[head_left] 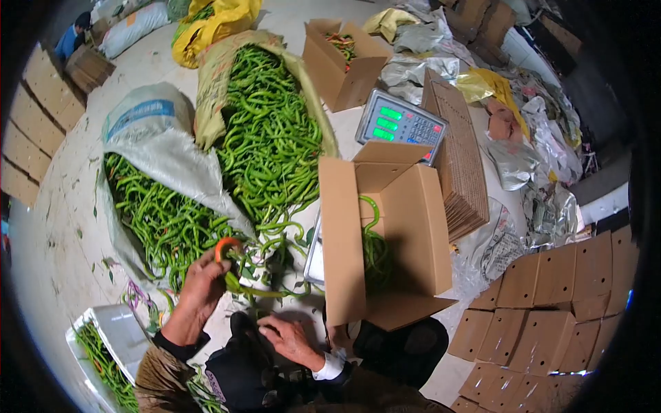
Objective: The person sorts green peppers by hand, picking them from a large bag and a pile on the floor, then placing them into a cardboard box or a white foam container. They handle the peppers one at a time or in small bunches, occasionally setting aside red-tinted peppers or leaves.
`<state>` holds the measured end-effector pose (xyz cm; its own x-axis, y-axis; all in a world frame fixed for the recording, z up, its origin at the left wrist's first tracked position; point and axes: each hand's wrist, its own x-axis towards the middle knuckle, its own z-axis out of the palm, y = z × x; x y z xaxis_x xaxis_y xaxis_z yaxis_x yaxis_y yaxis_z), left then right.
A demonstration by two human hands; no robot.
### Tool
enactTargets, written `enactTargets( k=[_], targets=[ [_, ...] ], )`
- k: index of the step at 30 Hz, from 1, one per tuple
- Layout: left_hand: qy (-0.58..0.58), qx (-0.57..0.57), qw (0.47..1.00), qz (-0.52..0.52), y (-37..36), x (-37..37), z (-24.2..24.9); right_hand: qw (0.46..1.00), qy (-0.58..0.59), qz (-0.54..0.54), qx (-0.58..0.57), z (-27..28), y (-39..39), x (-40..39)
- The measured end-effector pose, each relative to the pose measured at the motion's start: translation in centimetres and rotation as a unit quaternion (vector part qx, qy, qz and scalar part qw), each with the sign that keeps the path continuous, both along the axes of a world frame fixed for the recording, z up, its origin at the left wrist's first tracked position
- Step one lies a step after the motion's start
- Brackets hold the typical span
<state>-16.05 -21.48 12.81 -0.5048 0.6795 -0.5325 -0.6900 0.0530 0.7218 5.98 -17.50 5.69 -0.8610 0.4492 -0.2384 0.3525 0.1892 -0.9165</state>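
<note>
My left hand (pixel 201 288) is closed on a chili pepper (pixel 226 246) with a red-orange end, beside the mouth of a white woven sack (pixel 155 120). Long green peppers (pixel 162 213) spill from that sack, and more green peppers (pixel 265 131) fill a yellowish sack (pixel 212 89) behind it. Loose peppers and leaves lie on the floor just past my hands. Over by my knee, my right hand (pixel 292 341) is empty, its fingers loosely apart. An open cardboard box (pixel 342 241) stands to its upper right with some green peppers (pixel 374 251) inside.
A scale display (pixel 401 125) with green digits stands behind the box, beside flattened cartons (pixel 454 162). Another carton (pixel 327 76) holds red and green peppers. Stacked boxes (pixel 537 337) line the right. A white foam box (pixel 120 330) with peppers sits lower left. A person (pixel 70 40) is far left.
</note>
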Motion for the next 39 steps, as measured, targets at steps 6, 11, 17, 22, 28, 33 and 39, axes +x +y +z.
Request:
enactTargets(
  k=[6, 11, 17, 22, 28, 33, 39],
  targets=[
    [0.151, 0.279, 0.948, -0.03, 26.0, -9.2, 14.6, 0.998, -0.045, 0.008, -0.039, -4.5, -0.7, 0.1],
    [0.193, 0.205, 0.96, -0.004, 26.9, -9.9, 9.0, 0.994, -0.017, -0.063, -0.089, -3.6, 1.8, -0.2],
    [0.133, -0.077, 0.985, -0.081, 4.9, -6.1, -3.8, 0.985, 0.007, -0.07, -0.159, -8.2, 0.1, 2.0],
    [0.263, -0.261, 0.911, -0.18, -13.9, -5.3, -19.0, 0.975, -0.099, -0.087, -0.181, -13.2, 0.2, 2.1],
    [0.592, -0.311, 0.725, -0.166, -12.9, -6.3, -25.1, 0.958, -0.187, -0.161, -0.145, -18.9, 0.3, 1.8],
    [0.657, -0.409, 0.616, -0.144, -7.0, -6.0, -28.8, 0.98, -0.151, -0.128, -0.009, -21.7, 2.9, -1.9],
    [0.659, -0.289, 0.64, -0.271, -9.8, 2.7, -27.5, 0.981, -0.137, -0.128, -0.053, -25.5, 4.7, -5.1]
  ],
)
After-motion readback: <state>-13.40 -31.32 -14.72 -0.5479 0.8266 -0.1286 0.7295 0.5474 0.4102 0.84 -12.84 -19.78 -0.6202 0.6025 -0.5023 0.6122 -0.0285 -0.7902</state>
